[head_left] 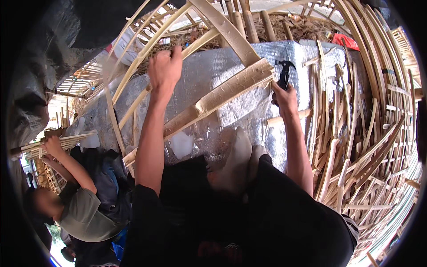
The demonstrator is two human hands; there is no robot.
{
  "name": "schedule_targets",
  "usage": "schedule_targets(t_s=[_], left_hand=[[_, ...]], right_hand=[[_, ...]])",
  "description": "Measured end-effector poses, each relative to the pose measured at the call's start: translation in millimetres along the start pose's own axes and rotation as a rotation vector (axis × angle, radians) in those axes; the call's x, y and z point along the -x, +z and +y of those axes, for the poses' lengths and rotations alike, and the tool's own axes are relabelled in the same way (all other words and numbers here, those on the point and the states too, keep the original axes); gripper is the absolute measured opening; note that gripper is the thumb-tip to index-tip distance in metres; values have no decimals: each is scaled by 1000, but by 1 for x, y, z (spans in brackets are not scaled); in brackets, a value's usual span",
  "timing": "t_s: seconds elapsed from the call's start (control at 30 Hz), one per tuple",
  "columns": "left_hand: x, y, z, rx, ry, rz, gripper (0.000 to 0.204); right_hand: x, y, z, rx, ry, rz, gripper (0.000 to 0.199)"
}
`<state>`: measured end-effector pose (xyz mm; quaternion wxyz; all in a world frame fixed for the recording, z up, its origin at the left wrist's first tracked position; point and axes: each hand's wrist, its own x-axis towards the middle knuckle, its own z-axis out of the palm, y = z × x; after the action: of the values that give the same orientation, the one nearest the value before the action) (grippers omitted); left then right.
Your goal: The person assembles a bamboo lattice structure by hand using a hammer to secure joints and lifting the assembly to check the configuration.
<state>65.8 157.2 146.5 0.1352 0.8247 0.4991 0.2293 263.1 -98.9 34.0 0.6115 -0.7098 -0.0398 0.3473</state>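
Note:
My left hand (165, 69) is raised and closed around a thin curved bamboo strip (147, 49) of the lattice. My right hand (284, 99) grips the black handle of a claw hammer (283, 73), whose head sits just right of the end of a broad split bamboo piece (231, 86). That piece slants from lower left to upper right over silver foil sheeting (249, 104). A second wide slat (229, 31) crosses above it. My feet in pale socks (238, 162) rest on the foil below.
Curved bamboo strips (356, 115) form a dense lattice on the right and across the top. Another person (78, 196) in a cap sits at the lower left, one hand on a bundle of bamboo sticks (58, 142). A red object (346, 41) lies at the top right.

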Motion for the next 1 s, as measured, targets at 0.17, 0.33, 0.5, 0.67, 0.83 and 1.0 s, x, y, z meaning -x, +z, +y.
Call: schedule_targets(t_s=[0.17, 0.33, 0.5, 0.67, 0.83, 1.0], left_hand=[[-29, -23, 27, -83, 2, 37, 50], [-64, -48, 57, 18, 134, 214, 48], [-139, -110, 77, 470, 202, 418, 54], [-157, -140, 89, 1430, 291, 253, 46], [-113, -101, 90, 1743, 361, 272, 49], [-92, -141, 87, 1716, 394, 338, 48]], right_hand=[[11, 9, -4, 64, 2, 89, 48], [16, -3, 4, -39, -10, 92, 45], [48, -9, -23, -152, -31, 82, 41], [87, -11, -66, -182, -52, -22, 39], [126, -15, -70, -340, -98, 154, 33], [126, -61, -65, -319, -184, 275, 33]])
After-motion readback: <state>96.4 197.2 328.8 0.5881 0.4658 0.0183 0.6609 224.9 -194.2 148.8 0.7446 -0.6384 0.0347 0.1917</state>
